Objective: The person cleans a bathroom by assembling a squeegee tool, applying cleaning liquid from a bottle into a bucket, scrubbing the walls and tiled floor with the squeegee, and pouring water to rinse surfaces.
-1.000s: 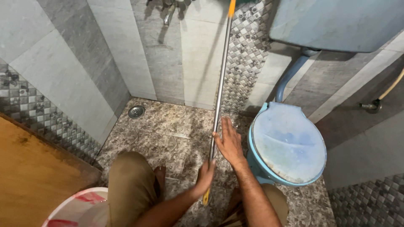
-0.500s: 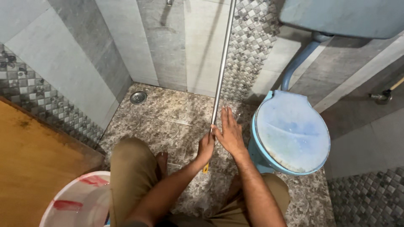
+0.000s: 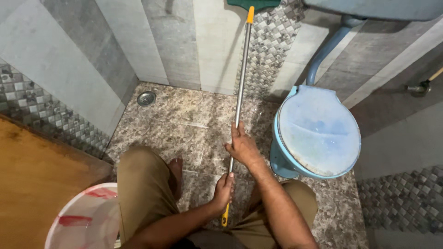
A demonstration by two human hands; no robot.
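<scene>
A long metal mop pole (image 3: 241,78) with yellow ends runs from near my knees up to a green mop head (image 3: 253,3) pressed against the tiled back wall. My right hand (image 3: 242,147) is wrapped around the pole about midway down. My left hand (image 3: 223,190) grips it lower, just above the yellow end cap (image 3: 224,218). Both arms reach forward over my brown-trousered knees.
A blue toilet with closed lid (image 3: 318,131) stands right of the pole, its pipe (image 3: 323,55) rising to the cistern. A floor drain (image 3: 146,98) sits at the back left corner. A wooden door (image 3: 37,184) and a white-and-red bucket (image 3: 83,221) are at lower left.
My right hand, flat and open against the pole before, has closed around it. My left hand slid lower on the pole, and the green mop head has come into view at the top.
</scene>
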